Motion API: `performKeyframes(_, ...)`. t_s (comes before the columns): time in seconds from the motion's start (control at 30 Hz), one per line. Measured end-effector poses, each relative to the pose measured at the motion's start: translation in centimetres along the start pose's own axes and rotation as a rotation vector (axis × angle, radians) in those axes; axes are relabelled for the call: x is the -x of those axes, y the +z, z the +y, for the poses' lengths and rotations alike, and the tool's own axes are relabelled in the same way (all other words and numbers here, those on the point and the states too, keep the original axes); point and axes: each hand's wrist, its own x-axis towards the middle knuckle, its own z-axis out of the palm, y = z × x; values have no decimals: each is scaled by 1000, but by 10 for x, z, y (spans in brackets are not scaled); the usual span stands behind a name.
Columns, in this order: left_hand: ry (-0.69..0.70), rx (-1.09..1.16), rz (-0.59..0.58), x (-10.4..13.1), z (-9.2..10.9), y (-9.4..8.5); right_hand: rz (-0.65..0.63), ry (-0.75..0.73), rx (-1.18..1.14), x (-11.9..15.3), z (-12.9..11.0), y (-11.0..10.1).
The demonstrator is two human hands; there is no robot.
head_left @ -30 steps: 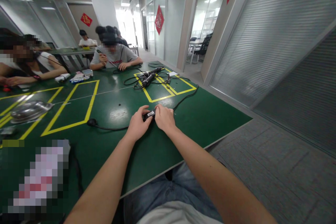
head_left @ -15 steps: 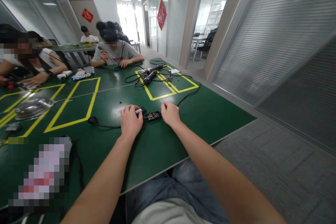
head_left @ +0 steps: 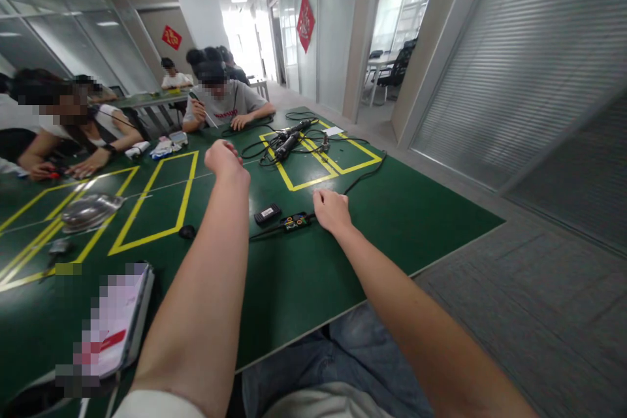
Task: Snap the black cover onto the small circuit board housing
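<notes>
Farther forward than a moment ago, the left hand (head_left: 224, 158) is off the labelled black cover (head_left: 268, 213), which lies on the green table (head_left: 406, 228) just beside the open circuit housing (head_left: 295, 221). Both hands curl, the right hand (head_left: 332, 210) at a black cable (head_left: 362, 177); whether either pinches, I cannot tell.

The open black box (head_left: 296, 221) has room in front, over the counter (head_left: 289, 294). A black cover (head_left: 268, 213) blocks its back left, the right fingers (head_left: 321, 200) its right. Farther back, a pile of black tools (head_left: 288, 145) stands in the way; how high is hard to tell.
</notes>
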Motion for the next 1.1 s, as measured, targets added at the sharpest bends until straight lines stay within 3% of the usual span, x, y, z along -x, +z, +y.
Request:
performKeyframes(0.07, -8, 38, -24, 4, 18, 32, 12, -2, -41, 0, 3, 0)
performKeyframes(0.17, 423, -96, -337, 41, 21, 53, 1, -39, -81, -2, 8, 1)
performKeyframes(0.23, 621, -365, -616, 70, 10, 43, -28, -73, -99, -3, 10, 1)
performKeyframes(0.3, 672, -682, -722, 90, -4, 19, -66, -113, -112, -4, 11, 0)
performKeyframes(0.43, 551, -1162, -794, 99, -28, -38, -125, -150, -123, -6, 13, -1)
performKeyframes(0.5, 505, -1272, -786, 100, -37, -60, -128, -155, -125, -7, 13, -1)
performKeyframes(0.6, 545, -1308, -758, 108, -52, -81, -122, -162, -121, -8, 14, -1)
performKeyframes(0.73, 646, -1321, -756, 121, -70, -92, -95, -137, -50, -8, 12, -3)
performKeyframes(0.87, 623, -1336, -752, 125, -74, -94, -40, -100, 105, -4, 10, -7)
performKeyframes(1.1, 574, -1372, -790, 125, -70, -93, -56, -256, 300, 1, 11, -11)
